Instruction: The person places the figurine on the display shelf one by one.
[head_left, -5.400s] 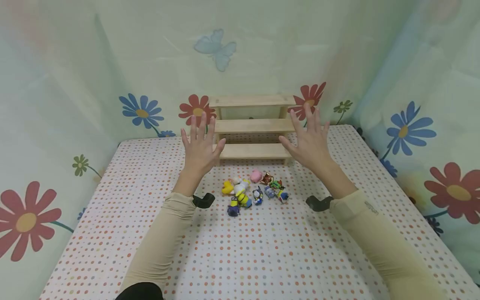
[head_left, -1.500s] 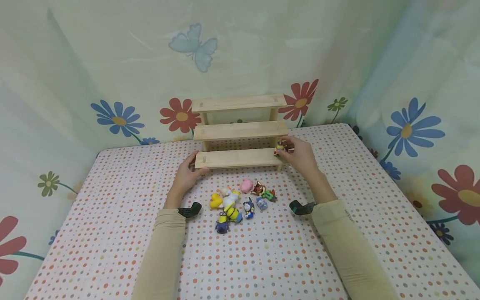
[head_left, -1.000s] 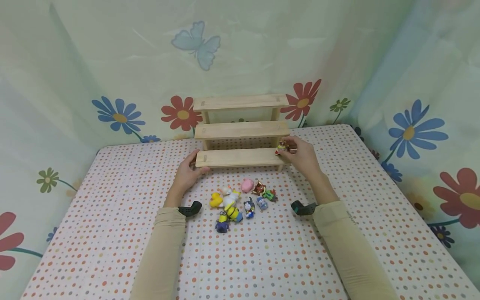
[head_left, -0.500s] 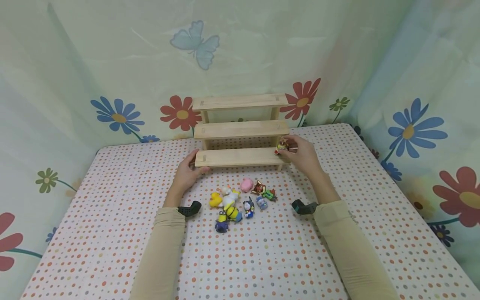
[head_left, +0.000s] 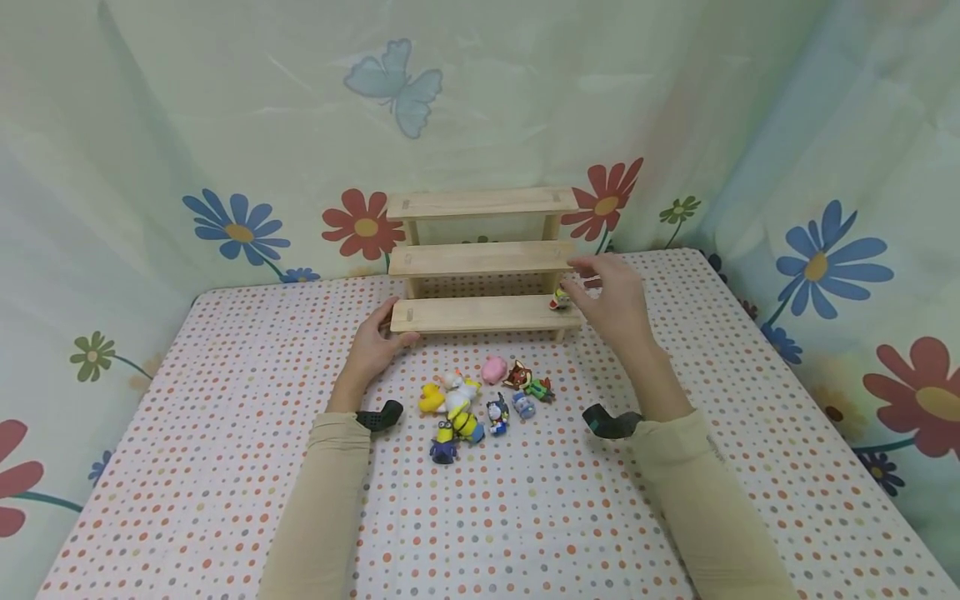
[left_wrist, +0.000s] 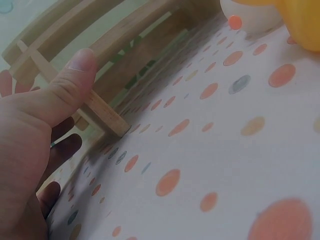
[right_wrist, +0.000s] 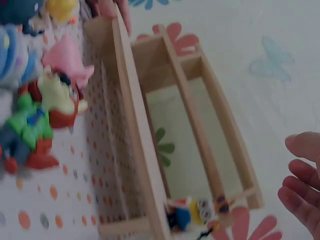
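- Small yellow-headed toy figure with blue clothing [head_left: 558, 298] rests near the right end of the lowest board [head_left: 480, 316] of the three-tier pale wooden stand [head_left: 480, 260]; its upper part is hard to make out in the head view.
- Right hand [head_left: 617, 304], cut off in its wrist view, has thumb and fingers parted, holding nothing, beside the figure.
- Left hand [head_left: 369, 343] grips the board's left end, fingers partly hidden.
- Board surface runs leftward from figure to left hand.

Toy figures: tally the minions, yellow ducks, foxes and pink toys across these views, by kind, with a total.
Minions: 3 (one on the lowest shelf, two on the table)
Yellow duck: 1
Fox: 1
Pink toy: 1
Total: 6
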